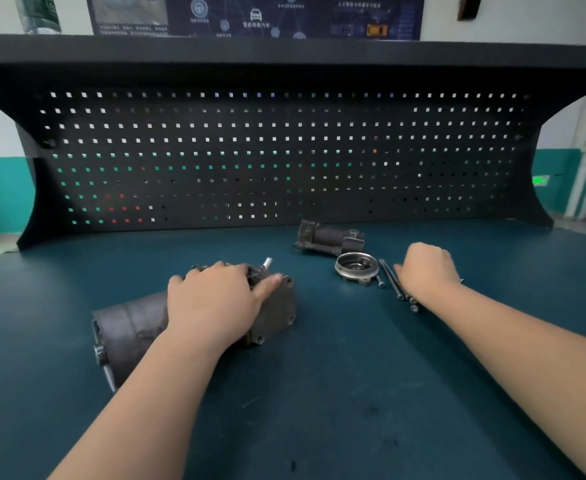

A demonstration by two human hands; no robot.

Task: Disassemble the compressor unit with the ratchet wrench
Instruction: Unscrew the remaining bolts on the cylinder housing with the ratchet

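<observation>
Partway through disassembly, the compressor unit [194,317] lies on its side on the teal bench top [319,393], left of centre and near the front edge, with its flanged end plate turned toward the right. The left hand [215,299] rests on top of the housing, fingers curved over it and the thumb extended along the plate's upper edge, steadying the body. The right hand [426,268], knuckles up and fingers bent downward, reaches onto a row of long bolts [393,282] lying just beside a removed round cover [356,268]; whether it grips one cannot be told. A second dark subassembly [329,239] sits behind the cover, near the pegboard [284,150]. Judged from these loose parts, several fasteners and one cover are already off, while the main housing remains to be opened. No ratchet wrench is visible.
</observation>
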